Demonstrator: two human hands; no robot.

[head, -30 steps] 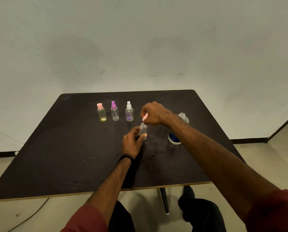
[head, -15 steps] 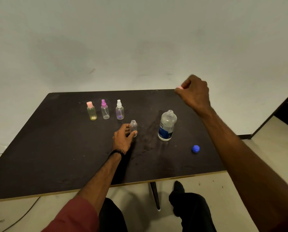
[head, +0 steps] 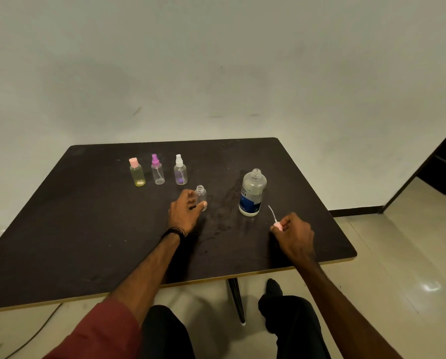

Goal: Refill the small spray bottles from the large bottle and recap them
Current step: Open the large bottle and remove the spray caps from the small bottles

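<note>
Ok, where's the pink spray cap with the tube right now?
In the head view it is pinched in the right hand: the pink spray cap sits low over the table's right side, just in front of the large bottle.

Head camera looks forward and down over the table (head: pixel 87 229).

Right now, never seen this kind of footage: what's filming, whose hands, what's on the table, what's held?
One camera, worn on a person's head, looks down at their own two bare hands; there is no robot. The left hand grips a small uncapped bottle standing on the dark table. The right hand pinches that bottle's pink spray cap, dip tube pointing up. An open large bottle stands between the hands, further back. Three capped small spray bottles stand in a row behind.
</note>
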